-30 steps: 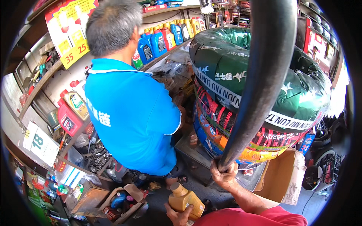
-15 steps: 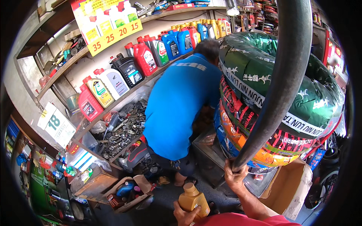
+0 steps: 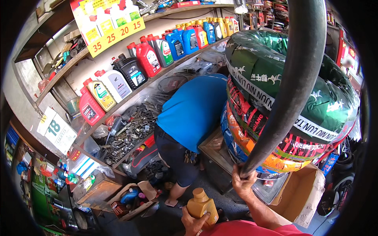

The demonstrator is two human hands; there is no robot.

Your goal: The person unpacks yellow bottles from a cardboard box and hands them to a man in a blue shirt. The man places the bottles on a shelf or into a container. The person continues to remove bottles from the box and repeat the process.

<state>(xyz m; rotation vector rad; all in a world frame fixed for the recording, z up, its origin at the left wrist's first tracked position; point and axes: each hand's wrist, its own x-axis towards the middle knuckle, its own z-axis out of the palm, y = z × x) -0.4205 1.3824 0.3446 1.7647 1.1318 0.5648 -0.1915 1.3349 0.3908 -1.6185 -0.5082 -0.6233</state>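
My left hand (image 3: 193, 223) is closed around a golden-yellow plastic oil bottle (image 3: 202, 207) with a round screw cap, held upright at the lower edge in front of my red shirt. My right hand (image 3: 243, 181) grips the lower end of a thick, curved black rubber piece (image 3: 289, 98), which looks like a tyre seen edge-on. It rises past the top of the view, in front of a stack of wrapped tyres (image 3: 252, 76). Ahead of me, a person in a blue shirt (image 3: 193, 110) and dark shorts bends low, with head and hands hidden behind the tyres.
Rows of oil bottles (image 3: 147, 59) line the wall shelf at left. Loose metal parts (image 3: 130, 135) fill the tray below. An open carton of bottles (image 3: 147, 190) sits on the floor, a larger cardboard box (image 3: 311, 192) at right. A metal case (image 3: 220, 157) stands by the tyres.
The person in blue has bent lower and further behind the tyre stack, so the head no longer shows. My hands keep the same holds; the view has shifted slightly.
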